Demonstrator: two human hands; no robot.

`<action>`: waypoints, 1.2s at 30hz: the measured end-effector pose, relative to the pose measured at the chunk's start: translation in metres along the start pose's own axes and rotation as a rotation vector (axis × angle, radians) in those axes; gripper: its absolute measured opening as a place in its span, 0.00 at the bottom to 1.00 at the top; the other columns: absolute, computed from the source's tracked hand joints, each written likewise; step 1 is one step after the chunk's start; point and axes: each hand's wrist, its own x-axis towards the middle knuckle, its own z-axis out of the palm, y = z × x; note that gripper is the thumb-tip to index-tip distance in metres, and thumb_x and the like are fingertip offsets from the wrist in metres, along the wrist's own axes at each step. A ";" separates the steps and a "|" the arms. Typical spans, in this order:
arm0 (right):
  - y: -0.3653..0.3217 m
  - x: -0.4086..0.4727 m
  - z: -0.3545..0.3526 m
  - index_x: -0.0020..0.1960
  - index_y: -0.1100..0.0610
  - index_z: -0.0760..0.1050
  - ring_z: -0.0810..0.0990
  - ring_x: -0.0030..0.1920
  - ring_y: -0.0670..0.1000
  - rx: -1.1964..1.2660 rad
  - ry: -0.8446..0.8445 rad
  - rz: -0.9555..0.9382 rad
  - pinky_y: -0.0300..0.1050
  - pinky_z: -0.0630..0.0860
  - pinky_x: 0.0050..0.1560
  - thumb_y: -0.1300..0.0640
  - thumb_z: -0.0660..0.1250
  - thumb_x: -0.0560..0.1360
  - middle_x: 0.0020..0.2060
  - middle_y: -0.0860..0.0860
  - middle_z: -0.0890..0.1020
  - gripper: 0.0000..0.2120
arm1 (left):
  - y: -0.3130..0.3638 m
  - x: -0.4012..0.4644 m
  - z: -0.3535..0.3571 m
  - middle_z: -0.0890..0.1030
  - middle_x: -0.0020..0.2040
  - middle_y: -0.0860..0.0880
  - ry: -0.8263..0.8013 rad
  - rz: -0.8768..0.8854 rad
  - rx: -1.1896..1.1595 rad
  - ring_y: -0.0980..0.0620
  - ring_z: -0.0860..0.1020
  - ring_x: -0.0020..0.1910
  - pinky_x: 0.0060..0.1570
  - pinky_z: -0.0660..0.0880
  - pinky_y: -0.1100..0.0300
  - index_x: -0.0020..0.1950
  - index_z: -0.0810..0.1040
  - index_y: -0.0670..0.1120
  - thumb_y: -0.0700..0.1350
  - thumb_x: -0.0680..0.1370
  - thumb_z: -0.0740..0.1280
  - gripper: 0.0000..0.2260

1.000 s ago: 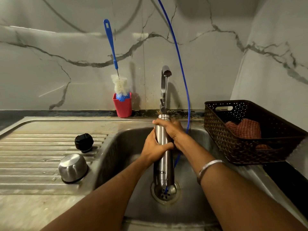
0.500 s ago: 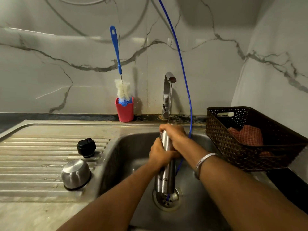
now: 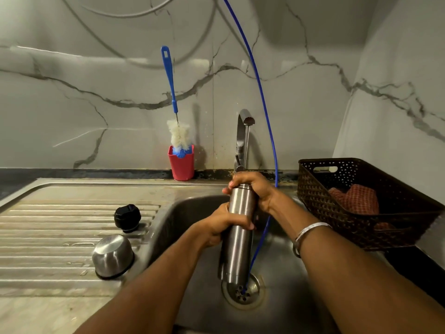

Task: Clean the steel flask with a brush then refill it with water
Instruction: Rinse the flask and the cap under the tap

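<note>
Flask [image 3: 237, 239] upright over sink [image 3: 183, 213], gripped mid-body by left hand [image 3: 220, 229], mouth capped under curled right hand [image 3: 255, 188]; advise firm seal, steady shaking, then tipping toward drain [image 3: 243, 291].

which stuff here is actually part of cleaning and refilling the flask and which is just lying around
Part of the job: steel flask, gripped by left hand and right hand; bottle brush in the red cup; tap; black stopper; steel cap; sink.

Lying about: brown basket; red cloth.
</note>
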 end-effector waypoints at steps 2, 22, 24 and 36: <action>-0.001 -0.003 -0.011 0.38 0.59 0.78 0.84 0.45 0.60 0.104 -0.125 0.114 0.61 0.75 0.67 0.66 0.71 0.68 0.40 0.60 0.83 0.03 | -0.002 -0.001 0.005 0.83 0.55 0.43 -0.114 -0.005 -0.044 0.43 0.81 0.55 0.60 0.80 0.46 0.64 0.75 0.43 0.34 0.67 0.75 0.26; 0.064 -0.031 0.015 0.79 0.51 0.59 0.78 0.65 0.59 -0.399 0.416 0.018 0.56 0.75 0.67 0.43 0.51 0.85 0.69 0.58 0.75 0.25 | -0.020 0.027 0.009 0.85 0.50 0.43 0.395 0.015 0.237 0.47 0.84 0.47 0.41 0.82 0.59 0.59 0.78 0.43 0.37 0.66 0.79 0.23; 0.072 -0.038 0.015 0.82 0.49 0.54 0.77 0.67 0.59 -0.369 0.407 -0.020 0.57 0.73 0.69 0.43 0.50 0.86 0.72 0.58 0.73 0.26 | -0.017 0.029 0.017 0.85 0.50 0.43 0.411 0.039 0.087 0.48 0.84 0.47 0.38 0.79 0.62 0.61 0.79 0.44 0.39 0.72 0.76 0.18; 0.051 -0.043 -0.008 0.62 0.50 0.75 0.82 0.53 0.45 -0.486 0.301 -0.240 0.41 0.79 0.54 0.53 0.82 0.67 0.54 0.46 0.83 0.27 | -0.005 0.019 -0.002 0.82 0.55 0.40 0.203 0.060 0.146 0.40 0.81 0.56 0.44 0.81 0.53 0.68 0.71 0.45 0.31 0.56 0.68 0.40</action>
